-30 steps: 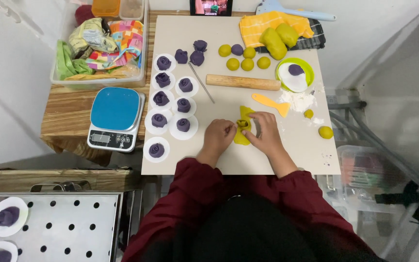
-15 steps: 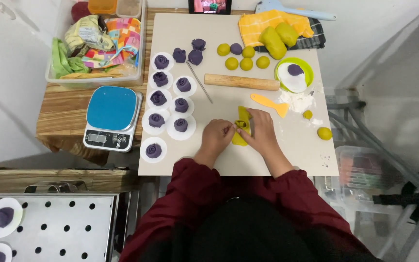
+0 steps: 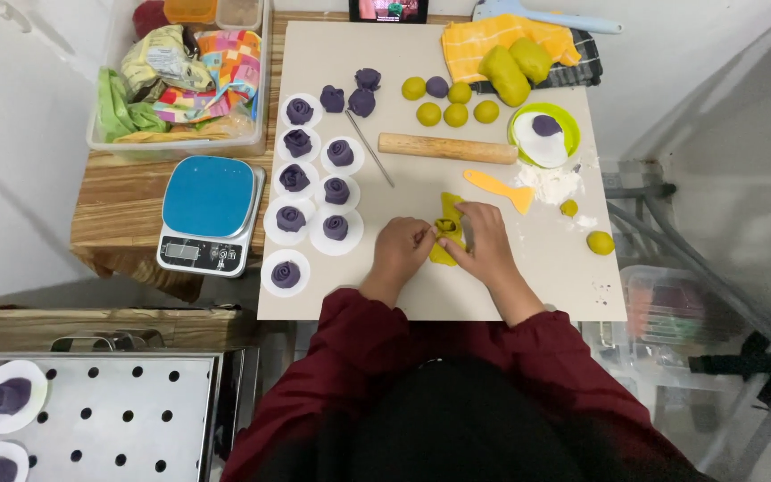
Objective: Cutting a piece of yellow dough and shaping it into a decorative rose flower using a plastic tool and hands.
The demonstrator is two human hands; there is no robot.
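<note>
A beige work mat (image 3: 332,295) covers a wooden table (image 3: 118,205) set against pale walls; nearest the viewer, at the lower left, a perforated metal tray (image 3: 127,419) carries purple dough roses on white paper rounds (image 3: 6,395); the person's dark red sleeves (image 3: 377,348) reach up from the near edge of the mat. Just beyond them the left hand (image 3: 401,253) and the right hand (image 3: 485,241) meet over a strip of yellow dough (image 3: 448,234) lying on the mat near its middle; the fingers of both hands are pinched together on a rolled part of the strip, left fingertips at its left side, right fingers curled over its right side; the rest of the strip lies flat, showing both farther and nearer than the hands. To the left of the hands stand purple dough roses (image 3: 335,190) on white rounds, in two rows running away from the viewer; left of the mat sits a kitchen scale (image 3: 209,207) with a blue top. To the right lie a small yellow dough ball (image 3: 600,242), a patch of white flour (image 3: 553,183) and a yellow scraper (image 3: 500,184); farther off, a wooden rolling pin (image 3: 446,147) lies crosswise with a thin metal stick (image 3: 369,160) beside it; a green dish (image 3: 544,134) holds a purple lump. Farther still, yellow balls (image 3: 455,103) sit in a cluster; a yellow cloth (image 3: 484,40) lies at the far edge; a clear plastic bin (image 3: 180,80) of packets stands at the far left.
</note>
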